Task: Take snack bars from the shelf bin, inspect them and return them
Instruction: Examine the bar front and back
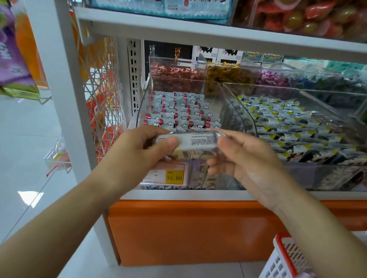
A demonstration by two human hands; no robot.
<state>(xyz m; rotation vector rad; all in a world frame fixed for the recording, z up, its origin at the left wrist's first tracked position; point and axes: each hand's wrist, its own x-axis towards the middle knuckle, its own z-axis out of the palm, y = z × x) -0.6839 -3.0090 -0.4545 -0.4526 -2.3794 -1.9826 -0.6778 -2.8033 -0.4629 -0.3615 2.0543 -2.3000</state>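
I hold one snack bar (191,140) level across the middle of the frame, just in front of the clear shelf bin (143,100) it seems to belong to. My left hand (141,148) grips its left end, thumb pressed on top. My right hand (245,157) pinches the right end between thumb and fingertips. The printed back panel faces up, so I judge this to be the inspection step. To do it well, I would hold the bar flat, ease the left thumb clear of the print, and roll both ends together rather than twist the wrapper. The return should go among the red-and-white packets at centre, not into the black-and-yellow bin (240,108) at right. A yellow price tag (173,178) sits below my hands.
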